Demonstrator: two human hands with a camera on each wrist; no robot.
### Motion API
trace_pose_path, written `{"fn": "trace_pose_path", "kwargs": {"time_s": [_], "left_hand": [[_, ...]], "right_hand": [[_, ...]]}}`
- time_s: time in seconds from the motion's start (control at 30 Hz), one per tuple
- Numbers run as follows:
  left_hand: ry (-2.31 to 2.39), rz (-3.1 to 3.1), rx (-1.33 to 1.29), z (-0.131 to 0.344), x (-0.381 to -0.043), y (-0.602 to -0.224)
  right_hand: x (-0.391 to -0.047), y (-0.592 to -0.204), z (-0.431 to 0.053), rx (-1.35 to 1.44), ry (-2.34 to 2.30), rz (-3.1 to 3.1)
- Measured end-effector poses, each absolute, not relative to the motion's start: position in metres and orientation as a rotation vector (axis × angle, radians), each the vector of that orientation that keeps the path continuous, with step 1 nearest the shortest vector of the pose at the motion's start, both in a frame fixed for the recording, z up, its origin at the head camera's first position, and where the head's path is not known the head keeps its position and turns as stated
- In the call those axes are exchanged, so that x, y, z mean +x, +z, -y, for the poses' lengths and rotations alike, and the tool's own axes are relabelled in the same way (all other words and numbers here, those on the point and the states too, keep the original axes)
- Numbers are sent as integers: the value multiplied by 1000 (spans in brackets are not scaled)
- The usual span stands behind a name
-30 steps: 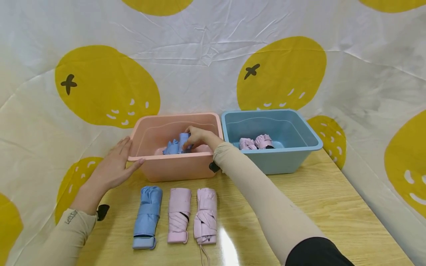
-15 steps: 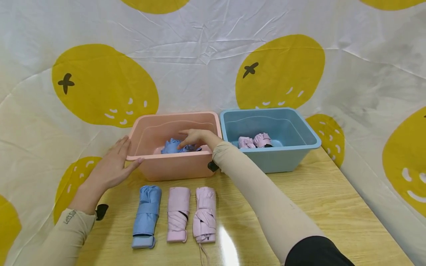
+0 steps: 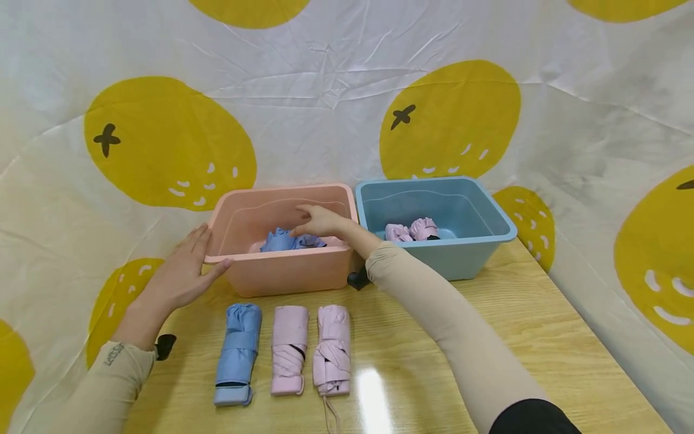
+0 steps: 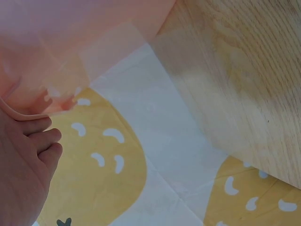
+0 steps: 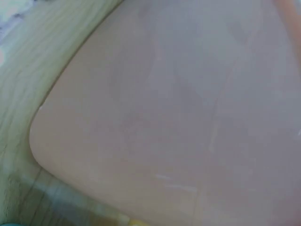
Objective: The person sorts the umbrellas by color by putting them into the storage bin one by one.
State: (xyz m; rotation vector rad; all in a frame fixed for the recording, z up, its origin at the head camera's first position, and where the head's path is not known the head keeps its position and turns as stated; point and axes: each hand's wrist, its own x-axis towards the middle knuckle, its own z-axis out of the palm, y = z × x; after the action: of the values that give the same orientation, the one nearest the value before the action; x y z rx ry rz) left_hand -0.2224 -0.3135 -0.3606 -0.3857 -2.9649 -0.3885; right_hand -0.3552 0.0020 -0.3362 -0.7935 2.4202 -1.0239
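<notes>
My left hand rests against the left end of the pink bin, its thumb along the front rim and its fingers stretched out. In the left wrist view, the fingers of my left hand lie at the bin's edge. Over the inside of that bin is my right hand, fingers loosely extended, holding nothing. Just below it lie two blue folded umbrellas, partly hidden by the front wall. The right wrist view shows only the bin's outer wall; the hand is out of that view.
A blue bin holding two pink folded umbrellas stands to the right. On the table in front lie a blue umbrella, a pink umbrella and another pink umbrella with a wrist cord. A patterned cloth hangs behind.
My right hand has let go of a blue umbrella, which stood upright and now lies low in the pink bin. The hand has drawn slightly up and right. My left hand has stayed put.
</notes>
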Motion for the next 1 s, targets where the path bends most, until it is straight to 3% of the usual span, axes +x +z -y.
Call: {"fn": "trace_pose_path", "kwargs": {"time_s": [0.5, 1.0], "left_hand": [[-383, 2948, -394, 314, -221, -363], [-389, 2924, -411, 313, -222, -363]], "right_hand": [[-289, -332, -46, -1043, -1511, -2750], [-226, -388, -76, -1181, -1834, -2912]]}}
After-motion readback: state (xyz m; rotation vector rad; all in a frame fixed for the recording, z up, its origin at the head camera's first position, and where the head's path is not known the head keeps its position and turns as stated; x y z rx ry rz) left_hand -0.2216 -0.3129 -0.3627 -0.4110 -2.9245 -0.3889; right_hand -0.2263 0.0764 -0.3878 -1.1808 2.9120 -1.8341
